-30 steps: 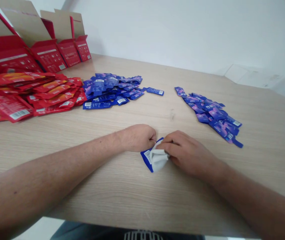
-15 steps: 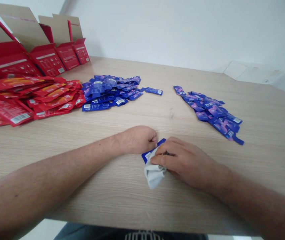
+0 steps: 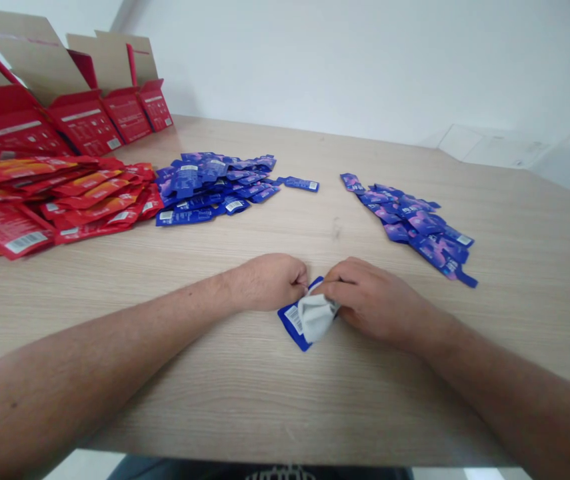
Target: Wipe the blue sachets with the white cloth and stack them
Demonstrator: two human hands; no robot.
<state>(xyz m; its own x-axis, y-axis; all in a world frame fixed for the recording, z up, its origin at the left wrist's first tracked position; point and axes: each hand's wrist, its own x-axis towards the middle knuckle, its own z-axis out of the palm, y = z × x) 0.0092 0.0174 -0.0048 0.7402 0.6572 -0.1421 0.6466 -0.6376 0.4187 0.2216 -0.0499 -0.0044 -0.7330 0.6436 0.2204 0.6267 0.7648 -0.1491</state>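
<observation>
A small blue packet (image 3: 291, 327) with a white barcode label lies on the table in front of me. My left hand (image 3: 275, 283) is closed, its curled fingers at the packet's far-left edge, gripping it there. On top of the packet rests a crumpled white cloth (image 3: 317, 319), pinched in the fingers of my right hand (image 3: 372, 297). Cloth and fingers cover the packet's upper right part. Beyond my right hand lies an overlapping row of blue and purple packets (image 3: 425, 223).
A heap of blue packets (image 3: 199, 177) lies at the back left, with a single blue packet (image 3: 302, 184) at its right end. Left of it are piled red and orange packets (image 3: 89, 193). Open red cardboard boxes (image 3: 85, 123) stand behind them. A white wall (image 3: 339, 67) rises behind the table.
My right hand has moved the cloth up and away from me across the packet, uncovering its near end and barcode. The left hand keeps its place at the edge. The view has shifted slightly.
</observation>
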